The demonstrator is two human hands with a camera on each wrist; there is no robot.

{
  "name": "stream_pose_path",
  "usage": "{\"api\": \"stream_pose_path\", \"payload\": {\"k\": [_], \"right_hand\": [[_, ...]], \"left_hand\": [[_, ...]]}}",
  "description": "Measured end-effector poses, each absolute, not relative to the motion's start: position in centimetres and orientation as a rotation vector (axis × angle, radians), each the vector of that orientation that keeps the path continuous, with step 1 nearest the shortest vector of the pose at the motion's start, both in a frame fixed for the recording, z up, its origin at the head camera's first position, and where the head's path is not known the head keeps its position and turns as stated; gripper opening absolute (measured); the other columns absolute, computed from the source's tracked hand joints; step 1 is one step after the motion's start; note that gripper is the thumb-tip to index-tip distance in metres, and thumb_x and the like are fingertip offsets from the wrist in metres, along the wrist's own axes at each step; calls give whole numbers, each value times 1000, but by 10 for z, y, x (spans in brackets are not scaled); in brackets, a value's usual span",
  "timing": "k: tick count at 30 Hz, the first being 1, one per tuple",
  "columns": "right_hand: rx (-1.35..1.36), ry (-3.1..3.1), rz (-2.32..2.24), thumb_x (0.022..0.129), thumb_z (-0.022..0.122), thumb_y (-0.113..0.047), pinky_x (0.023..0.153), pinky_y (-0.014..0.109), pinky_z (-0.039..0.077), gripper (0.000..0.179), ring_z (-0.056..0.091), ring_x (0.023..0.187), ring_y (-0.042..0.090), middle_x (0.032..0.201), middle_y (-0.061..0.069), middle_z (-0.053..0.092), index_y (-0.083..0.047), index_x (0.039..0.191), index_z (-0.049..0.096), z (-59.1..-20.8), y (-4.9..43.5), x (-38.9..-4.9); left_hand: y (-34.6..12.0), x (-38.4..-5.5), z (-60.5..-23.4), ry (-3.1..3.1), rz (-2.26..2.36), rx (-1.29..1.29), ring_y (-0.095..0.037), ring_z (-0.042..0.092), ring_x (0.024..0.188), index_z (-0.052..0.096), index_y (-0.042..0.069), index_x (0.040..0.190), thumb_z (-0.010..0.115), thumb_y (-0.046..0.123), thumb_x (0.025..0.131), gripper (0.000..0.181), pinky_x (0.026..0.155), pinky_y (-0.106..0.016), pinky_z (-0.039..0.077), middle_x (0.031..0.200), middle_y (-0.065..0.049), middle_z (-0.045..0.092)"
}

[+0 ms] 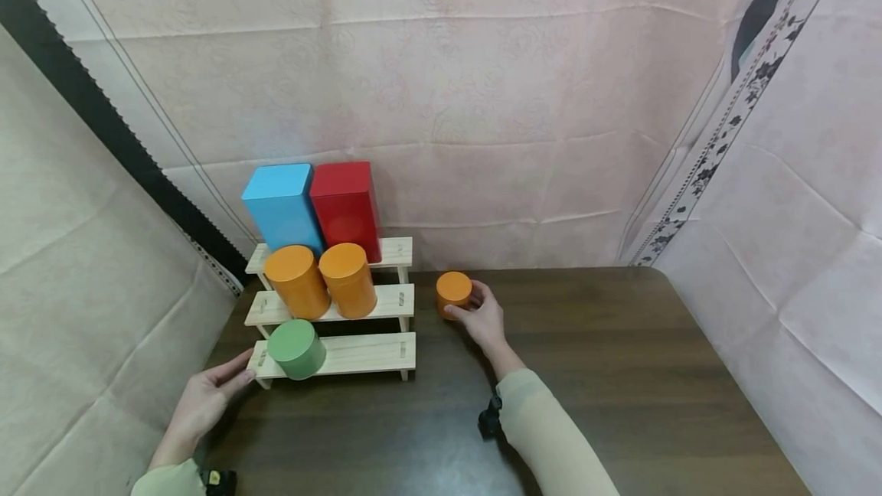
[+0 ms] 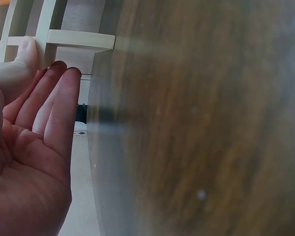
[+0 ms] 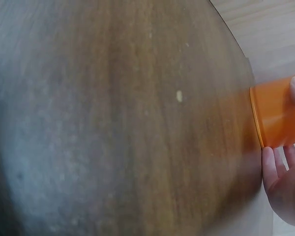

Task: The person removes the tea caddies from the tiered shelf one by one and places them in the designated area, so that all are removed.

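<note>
At the left, a three-tier wooden stand (image 1: 368, 353) stands on the table. My left hand (image 1: 207, 398) holds the left end of its lowest tier, with the thumb (image 2: 27, 54) against the pale wood in the left wrist view. My right hand (image 1: 487, 320) grips a short orange cylinder (image 1: 453, 289) by its side, right of the stand; the right wrist view shows the orange cylinder (image 3: 280, 115) between thumb and fingers, its base at the tabletop. A green cylinder (image 1: 296, 349) sits on the lowest tier. Two taller orange cylinders, the left one (image 1: 298, 282) and the right one (image 1: 349, 282), share the middle tier.
On the top tier stand a blue box (image 1: 282, 205) and a red box (image 1: 347, 213), side by side. The dark wooden table (image 1: 606, 373) stretches to the right. Pale cloth (image 1: 482, 113) hangs behind and along both sides.
</note>
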State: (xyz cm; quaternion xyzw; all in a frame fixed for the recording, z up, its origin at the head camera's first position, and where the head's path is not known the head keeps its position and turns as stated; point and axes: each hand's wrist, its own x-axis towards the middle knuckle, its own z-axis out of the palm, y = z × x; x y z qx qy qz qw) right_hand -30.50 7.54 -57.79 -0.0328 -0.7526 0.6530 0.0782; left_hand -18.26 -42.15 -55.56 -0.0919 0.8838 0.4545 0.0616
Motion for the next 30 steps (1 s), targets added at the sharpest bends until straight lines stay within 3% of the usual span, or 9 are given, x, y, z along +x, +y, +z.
{"api": "stream_pose_path", "payload": {"k": [2,3,18,25,27,30], "right_hand": [[-96,-2255,1948,85,94,-10,109,48,53,74,62,131,33,143,17,64,-5,149,57,-578,75,-305],[-95,-2255,1947,85,94,-10,109,48,53,74,62,131,33,143,17,64,-5,149,57,-578,75,-304],[-77,-2293,1914,83,96,-15,111,48,52,80,60,132,33,143,16,63,-8,152,56,-575,76,-302],[-95,-2240,1924,85,95,-22,117,54,44,80,52,142,35,152,13,57,-10,153,56,-569,83,-297],[-109,-2214,1915,85,95,-24,117,53,44,79,52,141,35,153,11,57,-10,152,57,-568,84,-295],[-136,-2181,1891,84,95,-27,116,54,44,79,52,139,37,154,11,55,-10,151,58,-563,85,-292]], "left_hand": [[-421,-182,-556,2659,1393,-284,-37,36,153,45,7,162,65,59,102,82,121,-59,34,161,-13,45],[-421,-182,-556,2654,1398,-287,-37,35,153,44,7,162,66,59,102,82,121,-61,33,161,-13,44],[-423,-183,-559,2671,1399,-279,-38,35,153,45,6,162,65,59,102,82,120,-62,33,161,-13,45],[-423,-183,-558,2701,1381,-271,-41,34,154,46,8,161,65,61,102,82,120,-65,32,161,-13,45],[-423,-183,-559,2724,1366,-266,-39,37,152,47,8,161,65,60,103,80,119,-55,38,160,-12,47],[-422,-183,-560,2766,1345,-261,-37,42,149,50,8,159,65,58,103,77,108,-23,45,157,-11,50]]}}
